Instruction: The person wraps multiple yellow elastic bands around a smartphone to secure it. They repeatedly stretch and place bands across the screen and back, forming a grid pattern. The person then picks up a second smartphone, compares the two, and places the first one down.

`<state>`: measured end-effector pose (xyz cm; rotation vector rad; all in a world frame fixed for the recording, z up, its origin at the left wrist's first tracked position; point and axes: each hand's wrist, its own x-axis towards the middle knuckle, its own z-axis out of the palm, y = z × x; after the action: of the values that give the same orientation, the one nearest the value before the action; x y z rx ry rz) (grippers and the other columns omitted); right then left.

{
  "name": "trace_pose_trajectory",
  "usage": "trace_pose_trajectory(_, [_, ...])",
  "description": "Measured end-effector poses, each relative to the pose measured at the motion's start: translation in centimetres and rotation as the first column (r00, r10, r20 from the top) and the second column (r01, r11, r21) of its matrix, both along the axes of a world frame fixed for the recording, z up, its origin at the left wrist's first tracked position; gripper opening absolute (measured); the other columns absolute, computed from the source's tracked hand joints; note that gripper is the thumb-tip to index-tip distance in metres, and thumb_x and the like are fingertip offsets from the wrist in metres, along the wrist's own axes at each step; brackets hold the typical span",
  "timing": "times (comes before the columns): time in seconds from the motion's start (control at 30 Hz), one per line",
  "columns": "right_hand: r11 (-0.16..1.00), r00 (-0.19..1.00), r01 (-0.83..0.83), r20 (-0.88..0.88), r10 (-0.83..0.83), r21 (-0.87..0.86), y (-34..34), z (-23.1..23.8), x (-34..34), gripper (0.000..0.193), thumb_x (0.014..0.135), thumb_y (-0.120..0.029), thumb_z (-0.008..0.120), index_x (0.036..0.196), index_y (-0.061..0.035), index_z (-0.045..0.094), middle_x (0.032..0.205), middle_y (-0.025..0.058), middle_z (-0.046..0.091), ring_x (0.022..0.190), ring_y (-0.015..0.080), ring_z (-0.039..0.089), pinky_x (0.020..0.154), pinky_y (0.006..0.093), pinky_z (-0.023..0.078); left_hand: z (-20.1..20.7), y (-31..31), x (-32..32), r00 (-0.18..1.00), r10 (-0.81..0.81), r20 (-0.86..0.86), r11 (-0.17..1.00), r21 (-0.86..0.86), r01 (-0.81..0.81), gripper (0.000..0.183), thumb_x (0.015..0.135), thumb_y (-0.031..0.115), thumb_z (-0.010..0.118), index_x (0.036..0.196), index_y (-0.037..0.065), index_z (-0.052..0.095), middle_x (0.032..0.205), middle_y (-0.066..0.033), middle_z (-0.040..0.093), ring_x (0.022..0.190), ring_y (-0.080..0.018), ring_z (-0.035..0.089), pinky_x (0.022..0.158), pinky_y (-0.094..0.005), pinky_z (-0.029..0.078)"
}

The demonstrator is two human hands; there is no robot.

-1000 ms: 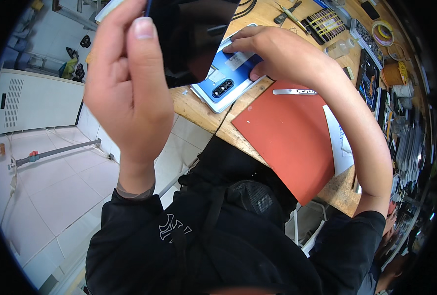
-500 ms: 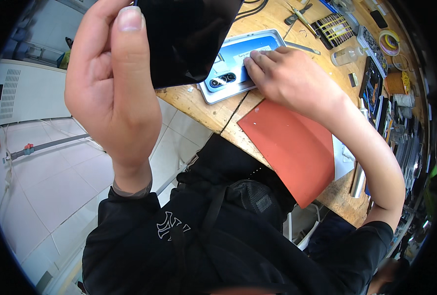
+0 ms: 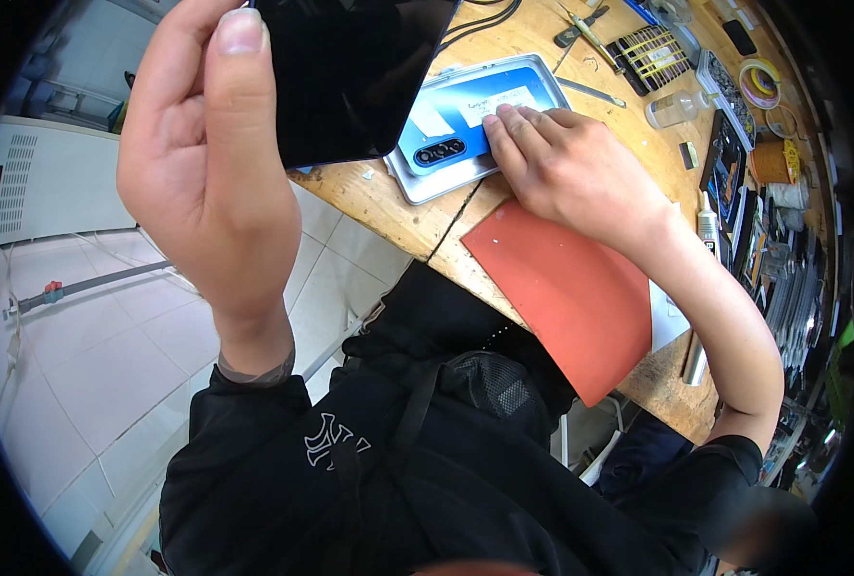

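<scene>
My left hand (image 3: 206, 163), raised at the upper left, grips a phone (image 3: 350, 82) with a dark, glossy screen; its thumb lies along the near edge. The frame's top edge cuts this phone off. To its right, a blue phone (image 3: 496, 81) lies back up in a shallow silver tray (image 3: 446, 188) on the workbench. It has a dark camera block and white paper labels. My right hand (image 3: 580, 168) is closed at its near edge, fingers bent over the back beside a label. The right thumb is hidden.
An orange-red mat (image 3: 571, 298) overhangs the front edge of the wooden bench (image 3: 691, 394). Beyond the tray lie a metal spudger-like strip (image 3: 595, 92) and a rack of bits (image 3: 652, 56). A clear bottle (image 3: 672, 109), tape rolls (image 3: 761, 82) and a silver tube (image 3: 707, 226) line the right.
My left hand has shifted slightly left with the dark phone, which uncovers more of the blue phone. My right hand stays on the blue phone, moved a little to the right and nearer.
</scene>
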<state>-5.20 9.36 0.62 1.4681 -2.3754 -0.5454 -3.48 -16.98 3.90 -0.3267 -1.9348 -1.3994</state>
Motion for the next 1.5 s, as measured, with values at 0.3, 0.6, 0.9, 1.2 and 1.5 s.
trace_pose_trajectory(0.3, [0.999,0.999,0.034,0.037,-0.034,0.026,-0.2,0.3,0.4,0.040,0.086,-0.009,0.065,0.120,0.0131,0.064,0.113,0.0215,0.073,0.106,0.0284,0.073,0.092,0.0368,0.060,-0.6,-0.7,0.0,1.000,-0.001,0.016,1.000,0.018,0.000,0.034,0.106,0.014,0.057,0.130,-0.007,0.066,0.117,-0.0199,0.075,0.104,-0.0225,0.076,0.085,-0.0273,0.062])
trace_pose_trajectory(0.6, [0.999,0.995,0.039,0.089,-0.039,0.009,-0.1,0.5,0.2,0.038,0.086,-0.009,0.065,0.118,0.0117,0.066,0.111,0.0195,0.073,0.104,0.0276,0.074,0.089,0.0363,0.060,-0.6,-0.7,-0.1,1.000,-0.004,0.011,1.000,0.015,0.003,0.035,0.106,0.015,0.055,0.130,-0.008,0.065,0.117,-0.0207,0.074,0.107,-0.0235,0.075,0.088,-0.0289,0.062])
trace_pose_trajectory(0.9, [0.998,0.990,0.065,0.123,-0.066,0.013,-0.3,0.6,0.2,0.033,0.086,-0.009,0.065,0.114,0.0083,0.067,0.108,0.0153,0.073,0.101,0.0269,0.073,0.086,0.0368,0.060,-0.6,-0.4,-0.3,0.998,-0.065,0.018,0.991,0.114,0.063,0.036,0.106,0.013,0.053,0.132,-0.010,0.063,0.119,-0.0222,0.073,0.108,-0.0239,0.074,0.092,-0.0301,0.060])
trace_pose_trajectory(1.2, [0.883,0.940,0.252,0.317,-0.126,-0.396,0.0,2.1,-6.9,0.017,0.088,-0.006,0.073,0.104,-0.0057,0.076,0.094,0.0114,0.074,0.090,0.0306,0.072,0.078,0.0407,0.058,0.1,-0.3,-0.1,0.963,-0.201,0.178,0.884,0.456,0.101,0.040,0.107,0.013,0.051,0.136,-0.014,0.057,0.127,-0.0224,0.068,0.117,-0.0257,0.069,0.104,-0.0324,0.054])
trace_pose_trajectory(1.5, [0.828,0.794,0.435,0.585,-0.168,-0.353,-2.1,-0.3,-10.9,0.019,0.086,-0.008,0.076,0.104,-0.0046,0.078,0.097,0.0150,0.076,0.092,0.0315,0.073,0.083,0.0406,0.057,0.2,-1.3,-0.3,0.544,-0.821,-0.173,0.183,0.822,0.539,0.039,0.109,0.014,0.048,0.134,-0.014,0.058,0.133,-0.0199,0.065,0.124,-0.0224,0.063,0.110,-0.0304,0.045])
